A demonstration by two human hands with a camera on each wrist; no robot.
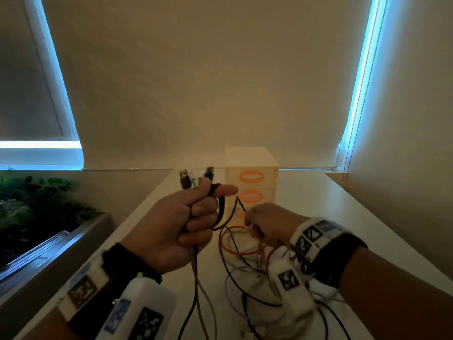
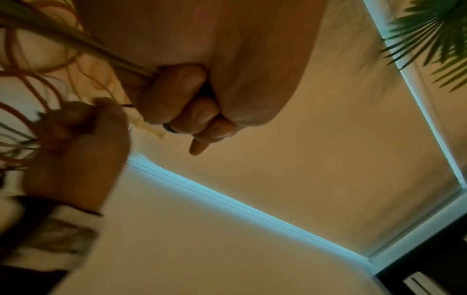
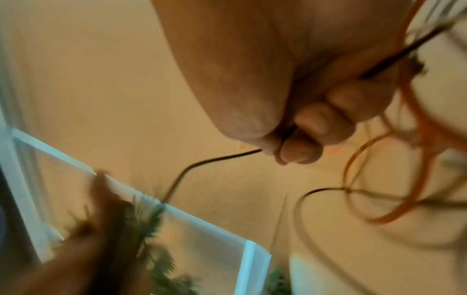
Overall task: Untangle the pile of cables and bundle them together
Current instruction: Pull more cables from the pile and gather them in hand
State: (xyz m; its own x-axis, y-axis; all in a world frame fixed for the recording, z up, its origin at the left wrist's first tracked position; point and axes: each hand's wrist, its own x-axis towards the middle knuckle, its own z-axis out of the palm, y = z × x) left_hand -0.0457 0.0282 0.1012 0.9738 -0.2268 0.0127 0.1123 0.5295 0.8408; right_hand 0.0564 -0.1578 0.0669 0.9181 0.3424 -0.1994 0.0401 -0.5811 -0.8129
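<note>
My left hand is raised above the white table, its fingers curled round a bunch of cable ends. Several plugs stick up out of the fist, and their leads hang down toward the table. To its right my right hand pinches a thin black cable that runs across to the left fist. An orange cable loops just under the right hand. In the right wrist view the thin black cable passes between the curled fingers. The left fist grips the pale leads.
A loose tangle of black, white, purple and orange cables lies on the table near me. A small cream drawer unit with orange ring handles stands at the back by the blind. A planter with green plants sits at the left.
</note>
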